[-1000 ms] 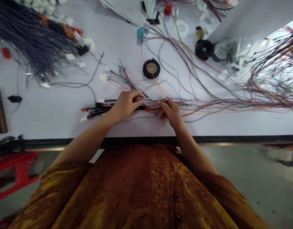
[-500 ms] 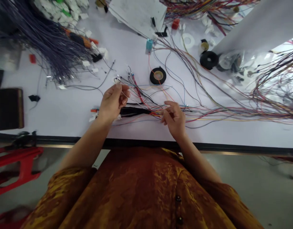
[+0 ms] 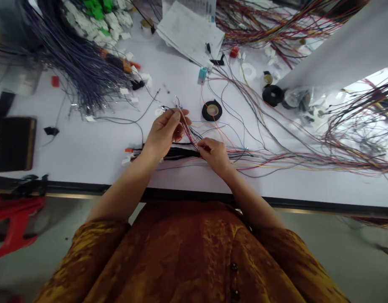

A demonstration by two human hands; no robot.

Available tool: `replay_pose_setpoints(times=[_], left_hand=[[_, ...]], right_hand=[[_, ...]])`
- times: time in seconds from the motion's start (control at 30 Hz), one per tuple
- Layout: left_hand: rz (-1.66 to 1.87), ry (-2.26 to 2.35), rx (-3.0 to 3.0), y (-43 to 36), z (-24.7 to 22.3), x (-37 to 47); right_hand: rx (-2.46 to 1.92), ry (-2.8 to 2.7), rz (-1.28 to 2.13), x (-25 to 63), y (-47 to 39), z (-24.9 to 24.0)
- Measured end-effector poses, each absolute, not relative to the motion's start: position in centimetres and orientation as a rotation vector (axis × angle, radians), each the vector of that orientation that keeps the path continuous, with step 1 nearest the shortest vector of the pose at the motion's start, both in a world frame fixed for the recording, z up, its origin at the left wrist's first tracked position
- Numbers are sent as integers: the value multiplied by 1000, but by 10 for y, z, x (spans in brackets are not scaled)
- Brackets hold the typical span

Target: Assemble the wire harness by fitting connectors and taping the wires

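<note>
My left hand (image 3: 165, 131) pinches thin wires near their tips, above the wire harness. Close to its right, my right hand (image 3: 214, 153) has thumb and fingers closed on wires where they leave a black-wrapped bundle (image 3: 183, 152). That bundle lies under my left wrist, with an orange connector (image 3: 128, 150) at its left end. Many coloured wires (image 3: 285, 159) run from my right hand to the right side of the table. A roll of black tape (image 3: 212, 110) lies just behind my hands, with an orange wire across it.
Purple wires (image 3: 86, 71) and white connectors (image 3: 112, 25) are piled at back left. A teal connector (image 3: 203, 73) and papers (image 3: 187, 31) lie behind the tape. A dark notebook (image 3: 15, 144) is at far left; a white roll (image 3: 339, 46) stands at back right.
My right hand has moved left and closed on the wires by the bundle. My left hand has shifted a little to the right in view. The whole view has also shifted slightly.
</note>
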State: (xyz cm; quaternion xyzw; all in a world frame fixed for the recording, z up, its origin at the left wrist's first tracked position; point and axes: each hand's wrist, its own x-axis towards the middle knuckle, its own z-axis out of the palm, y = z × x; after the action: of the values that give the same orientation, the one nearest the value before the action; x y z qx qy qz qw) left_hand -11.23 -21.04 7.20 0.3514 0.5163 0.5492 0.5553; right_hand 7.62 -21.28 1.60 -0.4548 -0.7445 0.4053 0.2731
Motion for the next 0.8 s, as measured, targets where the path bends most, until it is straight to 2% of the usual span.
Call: replay_pose_setpoints(times=[0.2, 0.3, 0.47, 0.57, 0.67, 0.8], left_hand=[[1306, 1181, 948, -202, 64, -106], [1186, 1222, 1129, -195, 63, -117], [1134, 1770, 1496, -183, 51, -172], [858, 1987, 1702, -179, 31, -195], [664, 1982, 1849, -177, 13, -197], [831, 1963, 1754, -181, 14, -190]], right_hand=[[-1100, -1924, 1261, 74, -208, 30], [-958, -1946, 1344, 70, -200, 48], [-852, -1709, 1563, 59, -178, 75], [-899, -1508, 1600, 46, -160, 87], [-942, -1510, 1564, 25, -140, 96], [-982, -1853, 1256, -3, -124, 93]])
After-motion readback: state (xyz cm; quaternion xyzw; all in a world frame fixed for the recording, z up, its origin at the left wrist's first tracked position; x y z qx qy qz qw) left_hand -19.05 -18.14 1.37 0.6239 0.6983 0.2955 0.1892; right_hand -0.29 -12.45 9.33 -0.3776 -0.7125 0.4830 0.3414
